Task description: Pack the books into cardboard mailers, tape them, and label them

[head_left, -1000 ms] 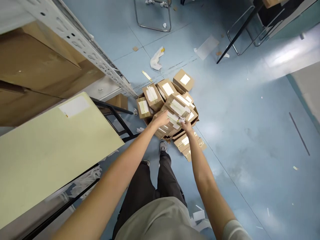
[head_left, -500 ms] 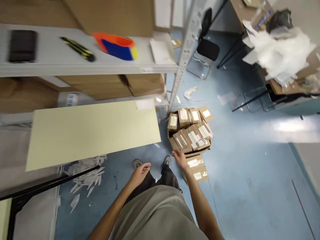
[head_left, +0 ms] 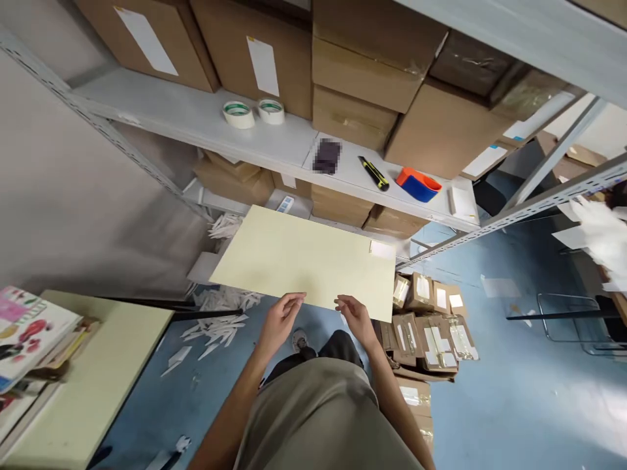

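Observation:
A pale yellow board (head_left: 304, 258) with a white label (head_left: 382, 249) in one corner extends in front of me, below the shelf. My left hand (head_left: 280, 320) is at its near edge, fingers loosely bent and nothing visible in them. A short way to the right, my right hand (head_left: 356, 320) is also by that edge, its fingers curved and apart with nothing between them. Whether the fingertips touch the board I cannot tell. On the shelf (head_left: 196, 121) beyond lie a yellow and black utility knife (head_left: 373, 173), an orange and blue band (head_left: 418, 185) and two tape rolls (head_left: 238, 115).
Taped cardboard boxes (head_left: 435, 339) are piled on the floor to the right. Large cartons (head_left: 353, 72) fill the shelves. Paper scraps (head_left: 220, 313) litter the floor at left, near a table (head_left: 122, 346) stacked with printed boxes (head_left: 29, 339). A chair frame (head_left: 568, 320) stands at right.
My view has swung left, bringing the tape rolls and the left table into sight. Both hands have come up to the board's near edge, from lower down in front of my legs.

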Demonstrator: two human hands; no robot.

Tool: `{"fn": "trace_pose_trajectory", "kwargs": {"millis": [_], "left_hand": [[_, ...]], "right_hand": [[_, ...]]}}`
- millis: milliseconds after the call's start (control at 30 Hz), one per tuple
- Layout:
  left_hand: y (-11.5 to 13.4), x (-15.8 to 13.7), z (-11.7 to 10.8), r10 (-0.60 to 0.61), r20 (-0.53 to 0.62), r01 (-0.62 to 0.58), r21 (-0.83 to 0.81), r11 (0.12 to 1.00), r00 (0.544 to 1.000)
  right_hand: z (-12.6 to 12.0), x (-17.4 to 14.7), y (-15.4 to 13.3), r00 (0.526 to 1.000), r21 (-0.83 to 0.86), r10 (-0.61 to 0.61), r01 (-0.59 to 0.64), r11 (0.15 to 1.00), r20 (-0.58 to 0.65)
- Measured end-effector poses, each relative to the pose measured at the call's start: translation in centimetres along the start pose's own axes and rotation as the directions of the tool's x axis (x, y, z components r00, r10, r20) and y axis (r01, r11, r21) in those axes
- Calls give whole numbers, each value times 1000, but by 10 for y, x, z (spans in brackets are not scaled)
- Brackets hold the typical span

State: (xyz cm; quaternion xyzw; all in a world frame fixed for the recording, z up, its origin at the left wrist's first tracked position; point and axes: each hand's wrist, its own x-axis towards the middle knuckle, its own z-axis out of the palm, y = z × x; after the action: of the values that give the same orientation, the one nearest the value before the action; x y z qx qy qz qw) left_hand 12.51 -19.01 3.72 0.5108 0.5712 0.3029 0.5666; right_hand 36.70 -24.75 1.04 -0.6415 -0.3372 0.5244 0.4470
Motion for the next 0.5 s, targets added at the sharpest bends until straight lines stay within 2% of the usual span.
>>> {"fn": "trace_pose_trajectory", "kwargs": {"millis": [100, 167, 333, 500], "left_hand": [[7, 16, -37, -32, -40, 31, -24, 999, 999], [12, 29, -50, -61, -63, 60, -25, 998, 996], [31, 61, -57, -67, -15, 67, 13, 998, 998], [69, 97, -56, -61, -24, 60, -21, 998, 998]], "right_hand": [[30, 7, -25, 1000, 17, -12, 13, 1000, -7], [44, 14, -41, 1000, 0, -22, 22, 1000, 3], [65, 40, -79, 999, -70, -47, 46, 997, -14], [81, 85, -121, 991, -128, -130, 126, 984, -17]]}}
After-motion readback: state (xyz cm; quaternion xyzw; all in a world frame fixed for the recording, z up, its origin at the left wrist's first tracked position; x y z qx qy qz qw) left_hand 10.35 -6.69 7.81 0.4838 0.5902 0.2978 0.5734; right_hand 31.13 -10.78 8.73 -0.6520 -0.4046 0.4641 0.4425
